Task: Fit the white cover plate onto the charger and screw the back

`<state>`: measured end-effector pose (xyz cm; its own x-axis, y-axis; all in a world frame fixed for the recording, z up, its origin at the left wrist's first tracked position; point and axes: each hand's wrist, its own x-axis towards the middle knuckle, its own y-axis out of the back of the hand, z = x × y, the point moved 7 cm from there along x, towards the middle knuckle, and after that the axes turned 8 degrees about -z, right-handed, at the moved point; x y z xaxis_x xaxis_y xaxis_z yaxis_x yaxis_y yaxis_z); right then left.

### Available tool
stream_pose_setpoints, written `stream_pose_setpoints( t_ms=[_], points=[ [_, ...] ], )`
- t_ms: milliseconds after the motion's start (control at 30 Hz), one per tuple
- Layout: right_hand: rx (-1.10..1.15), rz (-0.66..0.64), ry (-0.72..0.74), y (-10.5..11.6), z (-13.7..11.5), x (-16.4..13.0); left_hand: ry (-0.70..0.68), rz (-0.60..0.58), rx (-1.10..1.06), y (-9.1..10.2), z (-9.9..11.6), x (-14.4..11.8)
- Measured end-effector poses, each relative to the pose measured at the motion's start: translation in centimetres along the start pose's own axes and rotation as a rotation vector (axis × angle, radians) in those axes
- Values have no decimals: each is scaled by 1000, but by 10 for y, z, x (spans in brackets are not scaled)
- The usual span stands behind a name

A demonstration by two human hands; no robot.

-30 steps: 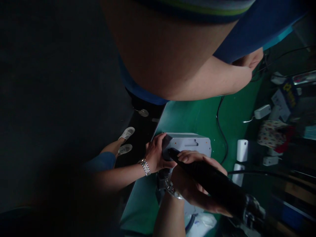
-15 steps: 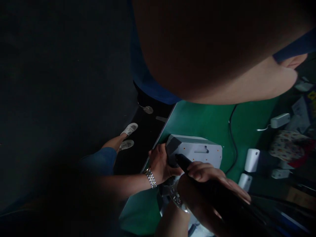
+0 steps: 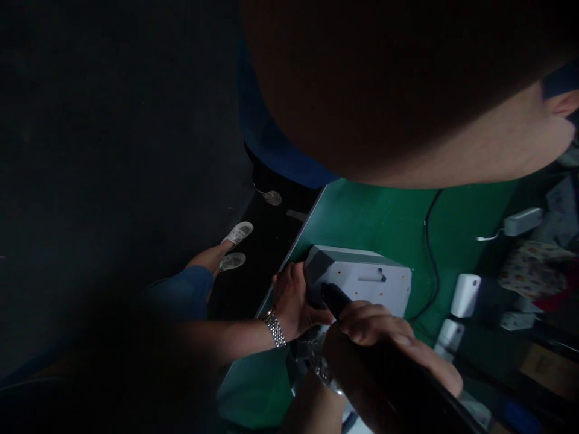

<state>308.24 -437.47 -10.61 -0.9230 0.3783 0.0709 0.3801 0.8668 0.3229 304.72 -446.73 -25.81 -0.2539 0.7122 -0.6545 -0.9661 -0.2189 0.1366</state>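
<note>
A pale grey housing (image 3: 377, 277) with small orange-rimmed holes and a slot lies on the green table (image 3: 380, 211). My left hand (image 3: 292, 301), wearing a metal watch, is closed on the housing's dark near end, its thumb across the lower side. My right hand (image 3: 375, 328) is wrapped around a thick black electric screwdriver (image 3: 337, 298), its tapered nose in front of that dark end. Whether its tip touches the housing I cannot tell. A clear, shiny band (image 3: 323, 367) is at my right wrist. The lower side of the housing is hidden by my hands.
Another person in blue (image 3: 275, 157) is close at the top, covering part of the table. A black cable (image 3: 430, 253) curves beyond the housing. White boxy parts (image 3: 465, 295) sit farther right, near a patterned cloth (image 3: 527, 268). The table edge (image 3: 294, 247) runs diagonally beside my left hand.
The view has shifted slightly, so the cable and white parts appear a little farther right. Both hands keep their grip, and the screwdriver stays against the same end of the housing in view.
</note>
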Motion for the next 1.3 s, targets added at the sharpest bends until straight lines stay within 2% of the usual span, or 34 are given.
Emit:
stream_pose_setpoints(
  t_ms=[67,100,300,433,600,667,767,833,933,1033,1100,1167,1233,1300],
  points=[
    [-1,-92,-62,-5,1,3,-17,9,1,-1,0,0],
    [-4,-95,-78,-6,0,4,-27,13,1,-2,0,1],
    [-5,253,9,-8,-8,6,-42,6,-9,-4,-2,2],
    [-1,262,-52,-6,0,-4,-17,4,-3,-2,-2,1],
    [-33,335,-45,18,-11,-25,-20,-16,10,-1,1,1],
    [-63,435,12,29,-27,-29,-27,-34,42,1,3,1],
    [-137,684,27,41,-56,-33,-68,-64,91,10,10,-7],
    [-160,803,5,46,-74,-35,-146,-46,119,24,21,-20],
    [-76,926,45,54,-101,-41,-353,-4,149,50,50,-50],
    [94,1097,97,63,-124,-59,-555,-70,191,64,86,-89],
    [215,1168,93,60,-138,-70,-651,-175,241,62,110,-117],
    [356,1192,69,50,-150,-83,-707,-321,320,52,130,-148],
    [499,1198,36,35,-159,-99,-679,-443,408,38,139,-179],
    [622,1200,15,21,-163,-120,-583,-470,463,28,134,-203]
  ],
)
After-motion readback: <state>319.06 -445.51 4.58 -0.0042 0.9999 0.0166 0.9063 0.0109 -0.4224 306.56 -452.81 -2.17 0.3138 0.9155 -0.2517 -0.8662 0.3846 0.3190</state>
